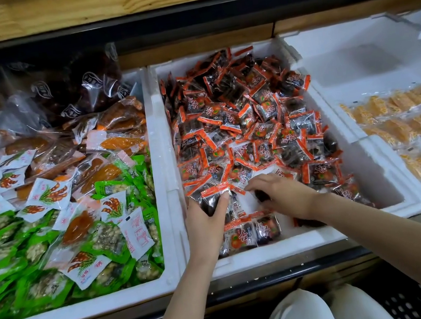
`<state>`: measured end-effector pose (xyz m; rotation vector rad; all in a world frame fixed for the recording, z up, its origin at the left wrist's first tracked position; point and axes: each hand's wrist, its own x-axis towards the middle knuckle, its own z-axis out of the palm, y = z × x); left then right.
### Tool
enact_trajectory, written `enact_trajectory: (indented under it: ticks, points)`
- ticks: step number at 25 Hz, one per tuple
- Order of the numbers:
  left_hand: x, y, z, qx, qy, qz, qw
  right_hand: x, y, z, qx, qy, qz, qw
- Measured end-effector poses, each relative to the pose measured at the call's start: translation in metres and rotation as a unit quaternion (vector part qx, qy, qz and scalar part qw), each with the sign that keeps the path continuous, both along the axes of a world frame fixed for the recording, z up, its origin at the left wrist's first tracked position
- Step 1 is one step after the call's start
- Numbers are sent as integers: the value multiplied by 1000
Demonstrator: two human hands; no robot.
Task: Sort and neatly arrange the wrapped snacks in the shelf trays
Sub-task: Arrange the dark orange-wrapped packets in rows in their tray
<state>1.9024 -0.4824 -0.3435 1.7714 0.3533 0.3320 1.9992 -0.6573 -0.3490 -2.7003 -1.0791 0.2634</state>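
My left hand (205, 222) curled round a dark orange-edged packet (212, 201) in the middle white tray (248, 257), my right hand (283, 194) beside it, fingers bent, hold unclear

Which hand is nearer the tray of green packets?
Left. The left hand sits beside the foam wall bordering the green-packet tray; the right hand is farther right, over the orange-and-black packets in the middle tray.

The trays (274, 249) are seen to be white. Dark snacks (249, 114) are edged in orange; green packs (4, 249), red-printed white sachets (47, 192) and yellow bars (420, 118) are shown.
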Motion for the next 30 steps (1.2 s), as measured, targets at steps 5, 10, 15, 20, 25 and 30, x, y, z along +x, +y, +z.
enact_trajectory:
  ticks: [5,10,15,20,25,30]
  points:
    - [2,0,-2,21,14,-5,1000,17,-7,4,-153,-29,-33,987]
    - [1,0,-3,24,27,-10,999,22,-8,11,-127,-33,-112,985]
    - [2,0,-2,33,22,-22,999,11,-26,38,79,-14,-174,981]
    - [2,0,-2,23,21,-25,999,-18,-45,33,144,403,-177,886]
    - [0,-3,3,-10,22,-35,999,0,-60,30,-63,135,-143,978]
    - [15,-18,10,-10,37,-96,995,-1,-68,30,94,-124,-161,975]
